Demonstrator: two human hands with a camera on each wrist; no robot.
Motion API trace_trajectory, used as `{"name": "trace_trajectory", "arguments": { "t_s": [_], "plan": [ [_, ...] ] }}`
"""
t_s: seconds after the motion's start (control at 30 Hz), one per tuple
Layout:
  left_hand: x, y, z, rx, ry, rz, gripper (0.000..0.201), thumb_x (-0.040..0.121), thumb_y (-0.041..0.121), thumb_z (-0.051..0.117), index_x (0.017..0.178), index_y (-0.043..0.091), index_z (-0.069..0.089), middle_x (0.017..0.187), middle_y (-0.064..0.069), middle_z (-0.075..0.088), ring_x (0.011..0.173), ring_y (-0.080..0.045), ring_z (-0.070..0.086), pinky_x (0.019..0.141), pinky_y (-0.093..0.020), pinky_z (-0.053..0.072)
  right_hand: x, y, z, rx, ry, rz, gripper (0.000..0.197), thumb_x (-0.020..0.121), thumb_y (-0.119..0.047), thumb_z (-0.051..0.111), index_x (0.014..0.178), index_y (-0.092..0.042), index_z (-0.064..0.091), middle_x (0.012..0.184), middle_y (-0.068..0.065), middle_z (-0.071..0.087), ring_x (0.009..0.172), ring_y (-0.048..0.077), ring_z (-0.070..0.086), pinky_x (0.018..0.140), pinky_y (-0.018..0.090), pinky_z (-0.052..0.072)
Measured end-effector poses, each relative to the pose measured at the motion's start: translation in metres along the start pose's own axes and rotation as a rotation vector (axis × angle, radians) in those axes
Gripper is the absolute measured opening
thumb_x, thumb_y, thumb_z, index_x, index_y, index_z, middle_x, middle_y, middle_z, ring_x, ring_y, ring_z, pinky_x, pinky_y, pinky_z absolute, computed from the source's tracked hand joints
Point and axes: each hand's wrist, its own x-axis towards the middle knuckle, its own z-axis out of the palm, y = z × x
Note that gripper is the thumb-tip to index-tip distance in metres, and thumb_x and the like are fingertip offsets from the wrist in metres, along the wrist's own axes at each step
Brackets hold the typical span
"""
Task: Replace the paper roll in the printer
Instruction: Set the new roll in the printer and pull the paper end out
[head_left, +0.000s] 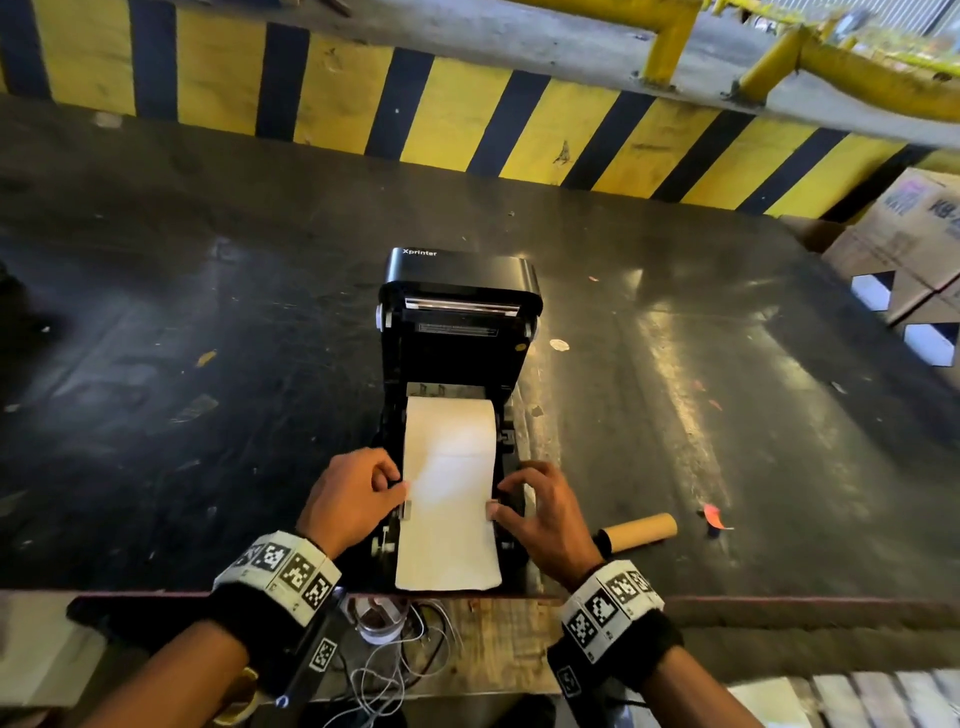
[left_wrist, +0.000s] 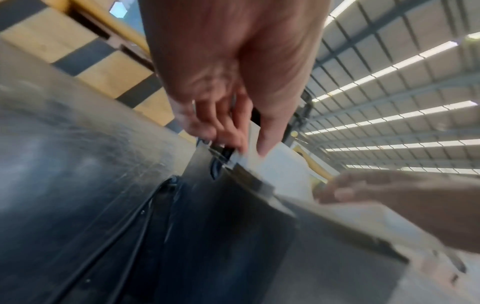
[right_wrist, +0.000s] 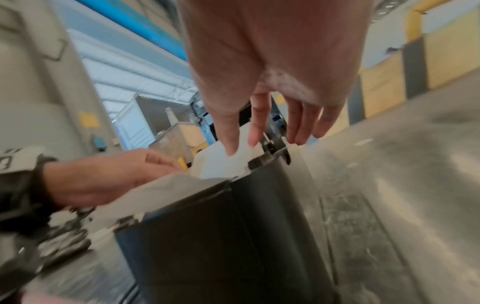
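A black Xprinter printer (head_left: 457, 322) stands mid-table with its lid raised. A white paper roll (head_left: 449, 415) sits in its bay, and its paper strip (head_left: 447, 545) runs forward over the printer's front. My left hand (head_left: 397, 486) pinches the strip's left edge by the guide, thumb on top (left_wrist: 262, 152) and fingers curled beside it. My right hand (head_left: 501, 499) touches the right edge: its thumb tip (right_wrist: 231, 152) and index tip rest on the paper, and the other fingers hang straight. An empty cardboard core (head_left: 641, 531) lies on the table to the right.
The dark scuffed table (head_left: 208, 364) ends at a yellow-and-black striped barrier (head_left: 467, 114). Cardboard cartons (head_left: 909, 244) stand at the far right. A red scrap (head_left: 714, 517) lies near the core. Cables and a tape roll (head_left: 379, 623) sit below the table's front edge.
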Motion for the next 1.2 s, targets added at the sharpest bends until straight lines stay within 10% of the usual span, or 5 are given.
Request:
{"name": "trace_trajectory", "arguments": {
  "t_s": [0.07,0.3,0.83,1.2],
  "plan": [
    [-0.012,0.003,-0.001,-0.012,0.07,0.073,0.016,0.074,0.029,0.074,0.075,0.02,0.06,0.068,-0.001,0.06,0.06,-0.015,0.056,0.062,-0.038,0.054,-0.014,-0.007,-0.004,-0.057,0.023,-0.16,0.038,0.073,-0.052,0.065,0.095,-0.022,0.065,0.125,0.004,0.051,0.115,0.016,0.046,0.097,0.037,0.042],
    [-0.048,0.007,-0.001,0.336,-0.386,0.378,0.045,0.069,0.054,0.068,0.103,0.027,0.057,0.103,0.011,0.053,0.094,-0.005,0.049,0.083,-0.021,0.045,-0.032,-0.02,-0.005,-0.304,-0.439,-0.374,0.052,0.07,-0.046,0.073,0.118,-0.032,0.057,0.139,0.0,0.043,0.132,0.015,0.03,0.106,0.032,0.021],
    [-0.087,-0.001,0.015,0.371,-0.213,0.446,0.028,0.095,0.024,0.046,0.112,0.015,0.066,0.102,-0.003,0.064,0.092,-0.013,0.058,0.073,-0.014,0.038,-0.061,-0.021,0.006,-0.36,-0.305,-0.486,0.032,0.095,-0.026,0.038,0.09,-0.015,0.068,0.122,0.002,0.065,0.124,0.016,0.052,0.109,0.037,0.035],
    [-0.129,-0.003,0.02,0.359,-0.144,0.438,0.021,0.093,0.019,0.051,0.103,0.012,0.068,0.098,-0.005,0.064,0.088,-0.018,0.059,0.079,-0.031,0.052,-0.097,-0.022,0.014,-0.406,-0.345,-0.436,0.033,0.093,-0.026,0.03,0.079,-0.014,0.058,0.097,0.005,0.065,0.097,0.023,0.061,0.098,0.038,0.039]
  ]
}}
